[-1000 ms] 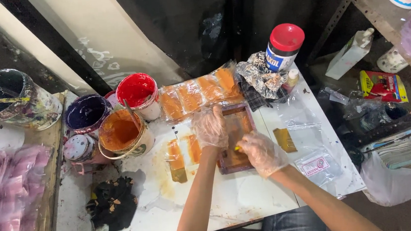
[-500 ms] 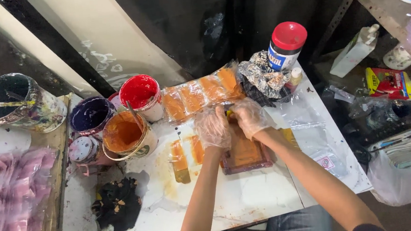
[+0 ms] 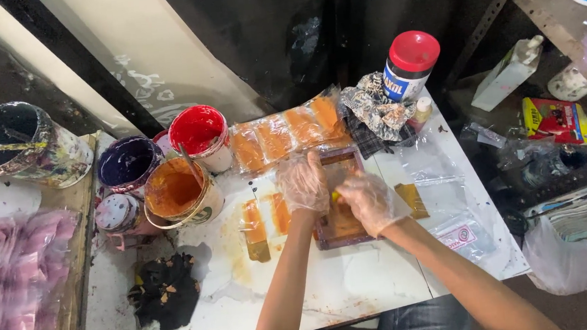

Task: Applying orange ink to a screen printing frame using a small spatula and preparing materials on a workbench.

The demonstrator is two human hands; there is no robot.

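On the white tabletop (image 3: 384,283), the small screen frame (image 3: 342,227) lies flat. The right hand (image 3: 372,201) has come back toward the person, its grip clenched on a squeegee; the left hand (image 3: 303,183) presses the frame's edge, so 1 pull of orange ink looks underway. Beyond stands the orange paint pot (image 3: 179,190).

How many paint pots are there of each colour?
Orange paint pot: 1
Red paint pot: 1
Dark purple paint pot: 1
Dark, paint-splashed pot at the far left: 1
Total: 4
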